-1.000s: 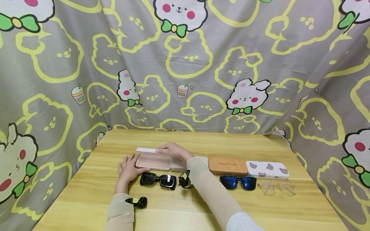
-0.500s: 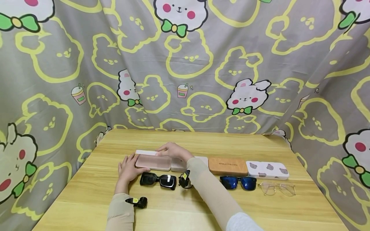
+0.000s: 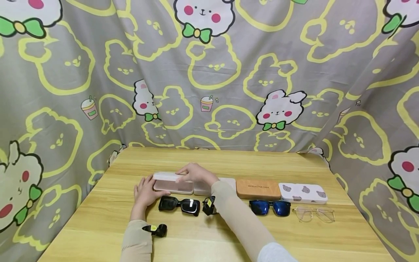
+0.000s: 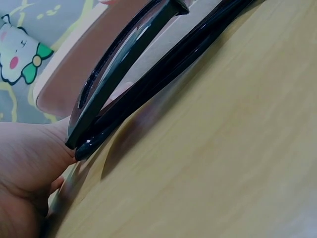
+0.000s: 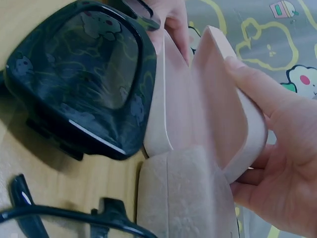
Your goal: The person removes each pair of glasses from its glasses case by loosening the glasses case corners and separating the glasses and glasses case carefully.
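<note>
A pink glasses case (image 3: 173,187) lies partly open at the left end of a row of cases. My left hand (image 3: 144,193) holds its left end, the thumb along the front and the other fingers by the left side. With my right hand (image 3: 196,172) I pinch the raised lid (image 3: 165,176) near its right end. In the right wrist view the thumb rests on the lid's rim, the fingers are behind it, and the pink lining (image 5: 218,94) shows nothing inside. Black sunglasses (image 3: 179,205) lie just in front of this case, close to my left thumb.
To the right stand a greyish case (image 3: 202,186), partly hidden by my right arm, an orange-brown case (image 3: 258,189) and a white bear-print case (image 3: 302,192). In front lie blue-lensed sunglasses (image 3: 270,207) and clear glasses (image 3: 314,214). A patterned curtain (image 3: 209,120) hangs behind the table (image 3: 196,243).
The lid of the pink case has swung forward and down over its base, moved by my right hand. My left hand has stayed in place.
</note>
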Demonstrator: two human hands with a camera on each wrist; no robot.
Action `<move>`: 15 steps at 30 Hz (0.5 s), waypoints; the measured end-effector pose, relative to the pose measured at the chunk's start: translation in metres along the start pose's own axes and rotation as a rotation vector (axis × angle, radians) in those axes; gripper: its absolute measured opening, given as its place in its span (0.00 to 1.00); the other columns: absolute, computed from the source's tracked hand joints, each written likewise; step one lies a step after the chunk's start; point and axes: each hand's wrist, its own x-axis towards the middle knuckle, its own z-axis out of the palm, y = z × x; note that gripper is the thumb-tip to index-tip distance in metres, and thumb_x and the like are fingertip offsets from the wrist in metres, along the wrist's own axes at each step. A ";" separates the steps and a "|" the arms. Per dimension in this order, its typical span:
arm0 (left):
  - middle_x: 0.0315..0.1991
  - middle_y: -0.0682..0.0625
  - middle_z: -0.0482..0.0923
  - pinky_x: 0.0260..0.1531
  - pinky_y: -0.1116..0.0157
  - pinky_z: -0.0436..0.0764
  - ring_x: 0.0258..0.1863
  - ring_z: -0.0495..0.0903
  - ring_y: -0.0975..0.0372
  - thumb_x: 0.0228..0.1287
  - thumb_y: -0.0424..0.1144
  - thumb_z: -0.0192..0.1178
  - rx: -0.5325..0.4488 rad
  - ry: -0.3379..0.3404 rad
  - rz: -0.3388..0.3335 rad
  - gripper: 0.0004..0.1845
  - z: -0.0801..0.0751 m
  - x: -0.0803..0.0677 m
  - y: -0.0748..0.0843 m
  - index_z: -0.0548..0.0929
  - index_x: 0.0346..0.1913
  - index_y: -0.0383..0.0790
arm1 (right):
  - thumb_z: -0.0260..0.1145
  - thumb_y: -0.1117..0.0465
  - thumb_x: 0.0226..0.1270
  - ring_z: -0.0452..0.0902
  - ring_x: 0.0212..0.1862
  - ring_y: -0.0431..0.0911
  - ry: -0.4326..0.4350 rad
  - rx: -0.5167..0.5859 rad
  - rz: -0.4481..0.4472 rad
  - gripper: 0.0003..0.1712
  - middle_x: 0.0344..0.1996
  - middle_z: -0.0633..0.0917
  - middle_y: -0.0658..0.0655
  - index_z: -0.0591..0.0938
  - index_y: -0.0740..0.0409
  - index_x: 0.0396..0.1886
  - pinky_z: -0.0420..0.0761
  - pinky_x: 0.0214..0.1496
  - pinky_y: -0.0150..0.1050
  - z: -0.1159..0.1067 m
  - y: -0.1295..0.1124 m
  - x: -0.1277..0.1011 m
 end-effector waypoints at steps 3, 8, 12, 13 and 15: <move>0.76 0.35 0.51 0.68 0.31 0.34 0.75 0.41 0.35 0.45 0.67 0.69 -0.003 -0.006 -0.009 0.54 0.000 -0.001 0.000 0.63 0.73 0.42 | 0.71 0.42 0.58 0.78 0.58 0.43 0.005 -0.031 -0.005 0.28 0.61 0.81 0.49 0.82 0.42 0.59 0.76 0.64 0.40 0.002 -0.003 -0.002; 0.76 0.36 0.50 0.69 0.32 0.33 0.75 0.40 0.37 0.45 0.67 0.69 -0.016 -0.014 -0.030 0.55 0.001 0.000 -0.001 0.63 0.73 0.40 | 0.73 0.44 0.56 0.75 0.63 0.43 0.014 -0.069 -0.008 0.28 0.60 0.82 0.47 0.83 0.42 0.57 0.74 0.67 0.41 0.007 -0.008 -0.004; 0.76 0.36 0.50 0.69 0.32 0.33 0.76 0.40 0.37 0.44 0.67 0.70 -0.018 -0.013 -0.037 0.57 0.001 0.001 -0.002 0.62 0.73 0.39 | 0.75 0.45 0.54 0.74 0.65 0.45 0.030 -0.104 -0.014 0.28 0.60 0.81 0.47 0.83 0.43 0.57 0.72 0.69 0.42 0.011 -0.010 -0.004; 0.76 0.36 0.50 0.69 0.32 0.33 0.75 0.40 0.37 0.44 0.67 0.70 -0.018 -0.012 -0.036 0.57 0.000 0.001 -0.002 0.62 0.73 0.39 | 0.75 0.46 0.54 0.74 0.65 0.45 0.035 -0.107 -0.017 0.28 0.60 0.81 0.47 0.83 0.44 0.57 0.72 0.70 0.43 0.011 -0.011 -0.005; 0.76 0.36 0.50 0.69 0.32 0.33 0.75 0.40 0.37 0.44 0.67 0.70 -0.020 -0.011 -0.036 0.57 0.000 0.001 -0.001 0.62 0.73 0.39 | 0.76 0.47 0.53 0.74 0.65 0.46 0.041 -0.112 -0.018 0.29 0.60 0.82 0.47 0.83 0.44 0.56 0.71 0.70 0.43 0.013 -0.012 -0.005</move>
